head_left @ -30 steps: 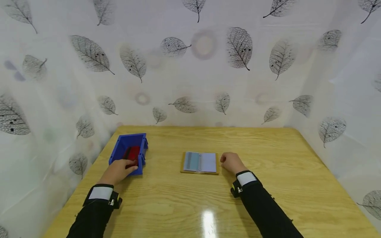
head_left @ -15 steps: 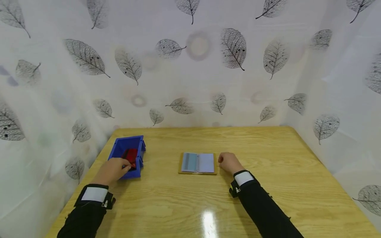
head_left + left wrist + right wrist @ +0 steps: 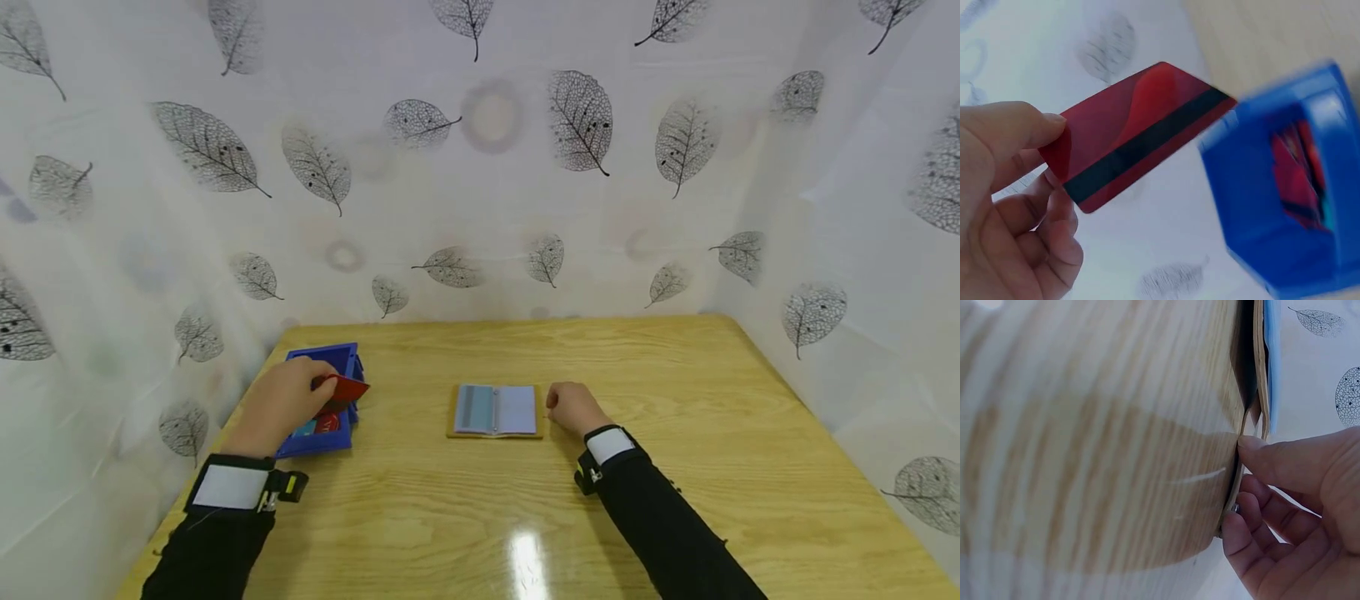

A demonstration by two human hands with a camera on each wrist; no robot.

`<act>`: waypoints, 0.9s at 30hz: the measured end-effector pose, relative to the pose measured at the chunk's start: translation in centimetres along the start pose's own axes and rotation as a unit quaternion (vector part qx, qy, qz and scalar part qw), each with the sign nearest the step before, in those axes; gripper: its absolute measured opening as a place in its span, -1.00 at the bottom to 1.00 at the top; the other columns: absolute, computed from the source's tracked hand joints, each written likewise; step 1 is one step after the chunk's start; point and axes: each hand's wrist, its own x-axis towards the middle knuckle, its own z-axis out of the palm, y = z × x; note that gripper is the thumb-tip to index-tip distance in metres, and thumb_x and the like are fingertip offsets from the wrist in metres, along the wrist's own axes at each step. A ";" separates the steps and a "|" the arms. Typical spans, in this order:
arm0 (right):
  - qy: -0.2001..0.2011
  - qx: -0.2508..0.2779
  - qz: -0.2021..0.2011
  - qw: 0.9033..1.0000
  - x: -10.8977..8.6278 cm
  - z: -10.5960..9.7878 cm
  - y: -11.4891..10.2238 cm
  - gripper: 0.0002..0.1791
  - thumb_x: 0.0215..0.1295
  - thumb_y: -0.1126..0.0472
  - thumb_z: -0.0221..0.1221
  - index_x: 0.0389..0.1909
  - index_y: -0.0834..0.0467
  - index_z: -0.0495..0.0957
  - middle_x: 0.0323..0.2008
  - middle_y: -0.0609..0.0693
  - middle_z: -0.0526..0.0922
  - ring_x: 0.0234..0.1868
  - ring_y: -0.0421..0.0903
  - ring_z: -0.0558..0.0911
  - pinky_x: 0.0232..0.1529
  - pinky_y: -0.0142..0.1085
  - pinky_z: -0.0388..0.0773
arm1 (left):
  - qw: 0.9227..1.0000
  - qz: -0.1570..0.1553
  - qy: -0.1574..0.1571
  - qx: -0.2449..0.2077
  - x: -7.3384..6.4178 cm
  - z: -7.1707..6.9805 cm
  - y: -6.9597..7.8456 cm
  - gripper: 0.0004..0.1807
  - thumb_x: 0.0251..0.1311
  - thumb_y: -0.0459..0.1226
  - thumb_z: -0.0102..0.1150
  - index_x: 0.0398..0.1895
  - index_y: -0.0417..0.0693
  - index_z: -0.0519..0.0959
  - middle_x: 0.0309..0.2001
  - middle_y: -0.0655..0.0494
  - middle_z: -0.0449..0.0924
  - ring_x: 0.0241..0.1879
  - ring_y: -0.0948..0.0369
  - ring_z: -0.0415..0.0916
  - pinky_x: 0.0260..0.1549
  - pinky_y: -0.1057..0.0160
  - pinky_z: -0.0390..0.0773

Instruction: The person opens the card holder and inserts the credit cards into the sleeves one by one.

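My left hand (image 3: 279, 406) pinches a red bank card (image 3: 1163, 94) by one short end, thumb on top; a black stripe runs along the card's length. It is held over the blue plastic box (image 3: 318, 444), in which several more cards (image 3: 1294, 175) lie. Near the table's middle lies an open card holder (image 3: 517, 408) with a yellow-brown cover, clear sleeves and a ring spine. At the holder's right edge, my right hand (image 3: 576, 408) pinches a thin strap with a small metal stud (image 3: 1235, 507) between thumb and fingers.
The wooden table (image 3: 675, 467) extends around the box and the holder. A pale curtain (image 3: 465, 192) printed with leaves hangs behind it and at both sides.
My left hand was reaching into the box; it has risen and now lifts the red card out. The right hand keeps its place at the holder's edge. The head view has shifted slightly.
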 end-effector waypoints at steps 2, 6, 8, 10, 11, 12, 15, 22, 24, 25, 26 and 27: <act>0.003 0.000 0.001 1.000 0.1 0.1 0.1 -0.91 0.13 0.39 0.31 -0.40 0.21 0.58 -0.41 0.03 0.60 -0.39 -0.06 0.52 -0.31 -0.19 0.50 | 1.000 -0.004 -0.003 -0.020 0.4 0.5 0.8 -0.82 0.28 -0.30 0.16 -0.19 -0.21 0.68 -0.30 -0.09 0.67 -0.48 0.16 0.52 -0.50 0.15 0.54; -0.001 0.008 -0.002 1.000 0.1 0.2 0.2 -0.91 0.13 0.39 0.31 -0.39 0.21 0.58 -0.40 0.03 0.60 -0.38 -0.07 0.53 -0.31 -0.19 0.51 | 0.998 -0.011 -0.005 -0.068 0.8 2.7 1.8 -0.80 0.26 -0.32 0.19 -0.12 -0.21 0.66 -0.28 -0.08 0.68 -0.45 0.15 0.58 -0.46 0.13 0.57; -0.003 0.012 -0.004 1.000 0.0 0.3 0.2 -0.91 0.13 0.39 0.31 -0.40 0.21 0.58 -0.40 0.03 0.60 -0.39 -0.07 0.53 -0.32 -0.20 0.50 | 0.995 -0.019 0.000 -0.102 1.0 4.2 2.1 -0.80 0.24 -0.34 0.20 -0.11 -0.22 0.65 -0.27 -0.06 0.69 -0.41 0.12 0.61 -0.45 0.13 0.58; -0.001 0.015 -0.003 1.000 0.0 0.2 0.2 -0.91 0.12 0.40 0.31 -0.41 0.21 0.58 -0.42 0.03 0.60 -0.40 -0.07 0.52 -0.34 -0.21 0.49 | 0.988 -0.041 0.002 -0.149 1.3 5.9 2.5 -0.80 0.22 -0.35 0.21 -0.12 -0.21 0.64 -0.28 -0.04 0.68 -0.37 0.12 0.63 -0.41 0.15 0.59; 0.000 0.015 -0.002 1.000 -0.1 0.2 0.2 -0.91 0.11 0.40 0.31 -0.42 0.21 0.58 -0.43 0.03 0.59 -0.41 -0.07 0.52 -0.34 -0.21 0.49 | 0.982 -0.053 0.001 -0.183 1.5 6.8 2.7 -0.81 0.21 -0.37 0.21 -0.13 -0.24 0.63 -0.28 -0.05 0.68 -0.35 0.11 0.63 -0.41 0.16 0.61; 0.002 0.014 -0.001 1.000 -0.1 0.2 0.2 -0.90 0.11 0.40 0.31 -0.42 0.21 0.58 -0.43 0.03 0.59 -0.41 -0.07 0.52 -0.34 -0.21 0.49 | 0.973 -0.069 -0.004 -0.222 1.7 7.7 3.1 -0.81 0.20 -0.39 0.20 -0.13 -0.27 0.61 -0.29 -0.07 0.67 -0.36 0.11 0.64 -0.41 0.18 0.62; 0.004 0.017 -0.003 1.000 -0.1 0.2 0.3 -0.91 0.11 0.40 0.31 -0.41 0.21 0.58 -0.42 0.04 0.60 -0.40 -0.07 0.52 -0.33 -0.22 0.48 | 0.934 -0.128 -0.021 -0.334 2.3 10.2 4.2 -0.83 0.20 -0.46 0.18 -0.14 -0.34 0.56 -0.32 -0.12 0.65 -0.41 0.13 0.66 -0.41 0.23 0.65; 0.000 0.032 0.005 0.999 -0.2 0.1 0.3 -0.90 0.13 0.41 0.30 -0.40 0.20 0.57 -0.40 0.03 0.59 -0.38 -0.06 0.53 -0.31 -0.19 0.50 | 0.875 -0.197 -0.038 -0.440 3.3 14.6 7.0 -0.84 0.20 -0.50 0.15 -0.17 -0.42 0.53 -0.32 -0.19 0.64 -0.36 0.00 0.68 -0.36 0.16 0.67; 0.000 0.033 0.008 0.999 -0.3 0.1 0.3 -0.90 0.13 0.40 0.30 -0.40 0.20 0.57 -0.39 0.03 0.60 -0.37 -0.06 0.53 -0.29 -0.19 0.50 | 0.868 -0.211 -0.041 -0.448 3.5 15.5 7.8 -0.83 0.19 -0.48 0.19 -0.17 -0.41 0.56 -0.35 -0.15 0.66 -0.40 0.04 0.67 -0.38 0.18 0.66; 0.000 0.034 0.008 0.999 -0.3 0.0 0.3 -0.90 0.14 0.40 0.30 -0.39 0.20 0.57 -0.39 0.03 0.60 -0.37 -0.06 0.53 -0.29 -0.19 0.50 | 0.866 -0.218 -0.042 -0.449 3.6 16.0 8.2 -0.83 0.20 -0.46 0.20 -0.17 -0.40 0.57 -0.37 -0.12 0.66 -0.42 0.07 0.66 -0.40 0.19 0.65; 0.000 0.035 0.009 0.999 -0.3 0.0 0.3 -0.90 0.14 0.40 0.30 -0.39 0.20 0.57 -0.39 0.03 0.60 -0.37 -0.06 0.53 -0.29 -0.19 0.50 | 0.863 -0.225 -0.043 -0.451 3.7 16.4 8.6 -0.83 0.19 -0.45 0.22 -0.18 -0.40 0.58 -0.40 -0.10 0.67 -0.45 0.11 0.65 -0.43 0.22 0.64; 0.000 0.035 0.009 0.999 -0.3 -0.1 0.3 -0.91 0.14 0.40 0.30 -0.39 0.20 0.57 -0.39 0.03 0.60 -0.37 -0.07 0.53 -0.29 -0.19 0.51 | 0.859 -0.231 -0.042 -0.455 3.8 16.9 8.9 -0.84 0.18 -0.45 0.24 -0.20 -0.40 0.59 -0.43 -0.08 0.67 -0.49 0.15 0.63 -0.46 0.25 0.63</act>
